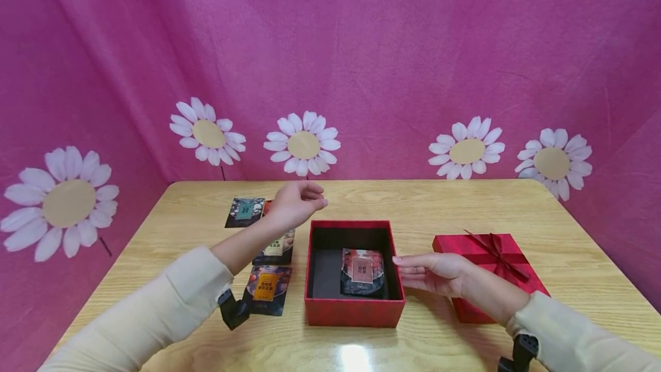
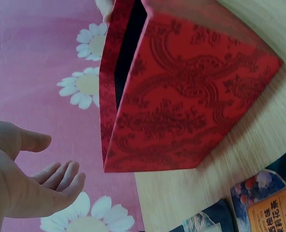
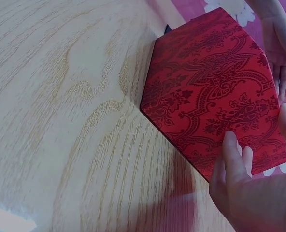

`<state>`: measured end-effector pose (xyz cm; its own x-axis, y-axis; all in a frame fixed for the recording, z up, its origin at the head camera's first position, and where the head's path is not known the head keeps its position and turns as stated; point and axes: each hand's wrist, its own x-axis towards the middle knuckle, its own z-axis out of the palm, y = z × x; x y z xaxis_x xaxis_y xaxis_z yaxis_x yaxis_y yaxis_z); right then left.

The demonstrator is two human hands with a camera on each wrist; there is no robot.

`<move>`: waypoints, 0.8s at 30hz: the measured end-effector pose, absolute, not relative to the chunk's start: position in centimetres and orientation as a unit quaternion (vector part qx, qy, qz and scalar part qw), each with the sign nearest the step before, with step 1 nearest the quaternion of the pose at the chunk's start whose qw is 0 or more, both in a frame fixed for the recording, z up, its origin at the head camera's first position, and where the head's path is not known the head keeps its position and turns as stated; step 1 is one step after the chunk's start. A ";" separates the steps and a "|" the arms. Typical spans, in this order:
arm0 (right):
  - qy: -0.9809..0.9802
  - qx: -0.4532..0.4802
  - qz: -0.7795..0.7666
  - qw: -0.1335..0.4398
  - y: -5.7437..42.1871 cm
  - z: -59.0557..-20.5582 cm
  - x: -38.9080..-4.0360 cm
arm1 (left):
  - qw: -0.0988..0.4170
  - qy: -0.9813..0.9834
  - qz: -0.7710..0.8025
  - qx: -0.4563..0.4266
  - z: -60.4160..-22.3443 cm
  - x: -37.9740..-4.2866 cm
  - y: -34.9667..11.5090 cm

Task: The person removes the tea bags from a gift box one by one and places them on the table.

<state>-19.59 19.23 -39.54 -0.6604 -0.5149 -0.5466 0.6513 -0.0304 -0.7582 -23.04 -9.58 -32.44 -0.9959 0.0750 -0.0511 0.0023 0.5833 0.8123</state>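
Observation:
A red patterned gift box (image 1: 356, 313) with a black inside stands lidless on the table in the head view. Inside it, towards the right, lies a black and red packet (image 1: 363, 280) with a pink label. My right hand (image 1: 436, 274) touches the box's right wall with straight fingers, its thumb at the rim; the right wrist view shows these fingers (image 3: 235, 157) against the patterned side. Held above the table behind the box's left corner, my left hand (image 1: 295, 206) has relaxed fingers and holds nothing. The left wrist view shows this hand (image 2: 32, 179) apart from the box.
Left of the box lie several flat packets: one with a green label (image 1: 245, 212), one with an orange label (image 1: 267, 291), and others partly covered by my left arm. A red lid (image 1: 465, 245) with a dark ribbon bow rests at the right, partly behind my right forearm.

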 end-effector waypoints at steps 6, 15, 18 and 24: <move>0.559 0.054 -0.719 0.409 19.2 -39.7 -19.5 | 0.064 0.879 0.471 0.024 -32.3 -22.2 -8.9; 0.563 0.050 -0.717 0.407 19.3 -39.6 -19.7 | 0.113 0.870 0.479 0.024 -32.8 -21.2 -7.7; 0.561 0.051 -0.718 0.408 19.3 -39.6 -19.7 | 0.128 0.875 0.467 0.027 -33.3 -20.9 -7.4; 0.555 0.063 -0.722 0.408 19.3 -39.6 -19.5 | 0.181 0.891 0.415 0.000 -33.9 -20.3 -6.3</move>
